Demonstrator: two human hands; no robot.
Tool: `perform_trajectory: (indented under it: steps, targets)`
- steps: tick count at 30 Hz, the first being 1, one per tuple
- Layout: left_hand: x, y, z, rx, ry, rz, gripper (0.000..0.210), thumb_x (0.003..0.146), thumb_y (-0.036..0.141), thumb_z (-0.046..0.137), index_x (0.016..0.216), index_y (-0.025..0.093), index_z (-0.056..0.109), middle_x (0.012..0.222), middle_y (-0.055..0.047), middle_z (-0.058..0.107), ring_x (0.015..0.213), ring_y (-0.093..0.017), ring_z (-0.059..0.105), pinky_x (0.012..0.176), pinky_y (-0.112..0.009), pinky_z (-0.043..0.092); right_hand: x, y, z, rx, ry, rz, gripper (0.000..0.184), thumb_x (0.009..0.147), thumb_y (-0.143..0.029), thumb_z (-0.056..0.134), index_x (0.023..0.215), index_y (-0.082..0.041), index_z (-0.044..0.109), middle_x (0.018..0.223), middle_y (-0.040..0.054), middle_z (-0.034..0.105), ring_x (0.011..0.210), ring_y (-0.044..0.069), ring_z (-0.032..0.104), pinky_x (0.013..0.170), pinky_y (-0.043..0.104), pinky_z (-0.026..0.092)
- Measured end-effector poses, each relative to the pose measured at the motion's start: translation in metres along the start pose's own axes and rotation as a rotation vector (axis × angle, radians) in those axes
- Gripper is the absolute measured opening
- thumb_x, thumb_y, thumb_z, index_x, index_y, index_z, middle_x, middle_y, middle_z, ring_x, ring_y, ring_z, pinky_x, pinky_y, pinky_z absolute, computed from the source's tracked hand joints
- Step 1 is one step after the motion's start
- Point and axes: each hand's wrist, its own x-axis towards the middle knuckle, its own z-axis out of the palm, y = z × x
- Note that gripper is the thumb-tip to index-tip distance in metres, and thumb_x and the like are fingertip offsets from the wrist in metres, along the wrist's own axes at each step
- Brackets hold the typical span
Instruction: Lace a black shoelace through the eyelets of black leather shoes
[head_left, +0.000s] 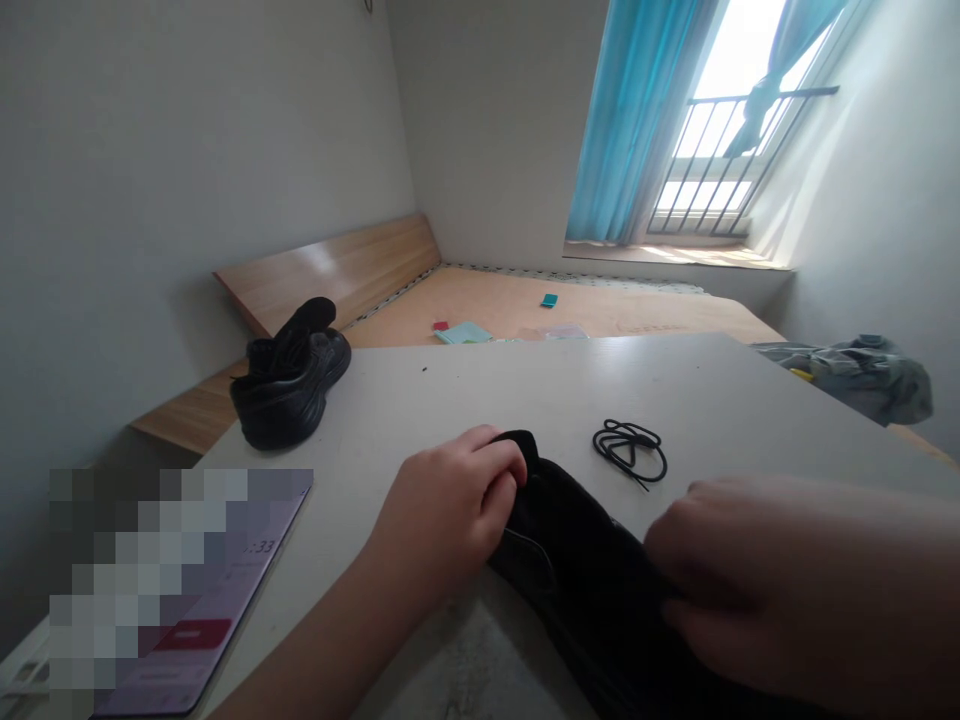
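As the head view shows, the left hand (465, 495) pinches the upper edge of a black shoe (574, 565), which lies near, in the middle and to the right, over the pale surface (465, 390). The right hand (720, 575), blurred, is curled at the shoe's right side; whether it pinches anything I cannot tell. Beyond the shoe, to the right, lies a coiled black lace (634, 437). A second shoe (289, 395) sits far left, with a lit-screen device (225, 590) near left.
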Motion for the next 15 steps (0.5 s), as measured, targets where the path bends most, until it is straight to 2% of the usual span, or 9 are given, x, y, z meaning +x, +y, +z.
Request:
perform_trajectory:
  steps: [2, 4, 6, 11, 15]
  targets:
    - [0.000, 0.005, -0.003, -0.017, -0.044, -0.084, 0.006, 0.080, 0.028, 0.056, 0.080, 0.025, 0.061, 0.085, 0.003, 0.068, 0.079, -0.022, 0.063, 0.068, -0.032, 0.042, 0.004, -0.018, -0.002, -0.062, -0.026, 0.030, 0.019, 0.075, -0.018, 0.054, 0.066, -0.024, 0.069, 0.060, 0.0017, 0.068, 0.048, 0.018, 0.062, 0.039, 0.024, 0.019]
    - [0.000, 0.007, -0.007, -0.071, -0.090, -0.163, 0.013, 0.074, 0.035, 0.063, 0.085, 0.026, 0.062, 0.087, 0.003, 0.068, 0.084, -0.023, 0.062, 0.073, -0.035, 0.043, 0.007, -0.031, -0.002, -0.113, -0.030, 0.017, 0.020, 0.076, -0.014, 0.055, 0.071, -0.024, 0.072, 0.064, 0.0047, 0.071, 0.053, 0.021, 0.065, 0.040, 0.026, 0.017]
    - [-0.001, 0.006, -0.012, -0.114, -0.157, -0.192, 0.022, 0.071, 0.034, 0.066, 0.092, 0.027, 0.063, 0.095, 0.002, 0.068, 0.089, -0.024, 0.062, 0.078, -0.036, 0.045, 0.008, -0.038, -0.002, -0.148, -0.040, -0.009, 0.018, 0.075, -0.011, 0.059, 0.071, -0.022, 0.073, 0.062, 0.0058, 0.070, 0.050, 0.022, 0.065, 0.040, 0.027, 0.014]
    - [-0.006, -0.004, -0.024, -0.206, -0.328, -0.130, 0.043, 0.070, 0.031, 0.068, 0.112, 0.031, 0.059, 0.114, 0.002, 0.064, 0.103, -0.023, 0.059, 0.089, -0.036, 0.046, 0.010, -0.046, -0.002, -0.203, -0.097, -0.080, 0.018, 0.071, -0.005, 0.066, 0.064, -0.021, 0.071, 0.054, 0.0032, 0.067, 0.040, 0.016, 0.059, 0.034, 0.027, 0.012]
    - [-0.008, -0.006, -0.026, -0.219, -0.357, -0.117, 0.046, 0.070, 0.031, 0.068, 0.115, 0.030, 0.057, 0.118, 0.001, 0.062, 0.107, -0.024, 0.057, 0.092, -0.036, 0.046, 0.020, -0.054, 0.003, -0.305, -0.038, -0.070, 0.007, 0.070, -0.011, 0.070, 0.066, -0.017, 0.072, 0.054, 0.0076, 0.066, 0.045, 0.018, 0.063, 0.036, 0.024, 0.018]
